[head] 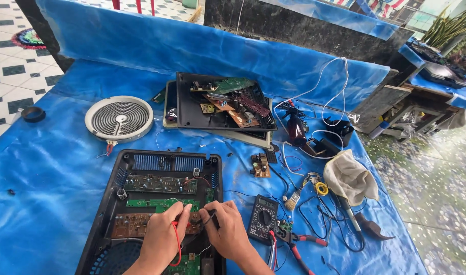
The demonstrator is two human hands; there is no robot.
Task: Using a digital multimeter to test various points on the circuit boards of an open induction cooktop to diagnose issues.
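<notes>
I see a table draped in a crinkled blue plastic sheet [49, 168], and nearly everything lies on it. The biggest piece, at the near edge in front of me, is an open black plastic appliance housing [122, 168] with slotted vents along its far wall and a round grille in its near left corner. Inside it sit several circuit boards: a dark green one across the far part, a bright green strip below that, and a brown board [133, 224] nearest the hands, studded with small components.

Behind the housing, a black tray-like cover [192, 114] holds loose boards, green and tan, piled toward its right side. To its left lies a round white heating coil [119, 118] with a dark spiral face. Right of the housing, a crumpled beige cloth [351, 178] lies among tangled black and white wires.

My left hand [161, 239] rests over the brown board, fingers curled narrowly around a red probe lead [178, 239] that loops down across the back of the hand. My right hand [228, 234] is just beside it, fingertips pinched on a thin black probe [209, 218] whose tip points at the same board.

Near the right wrist lies a dark grey multimeter [262, 218] with a round dial, then red-handled pliers [296, 242], and a small paintbrush [294, 198] with pale bristles.
</notes>
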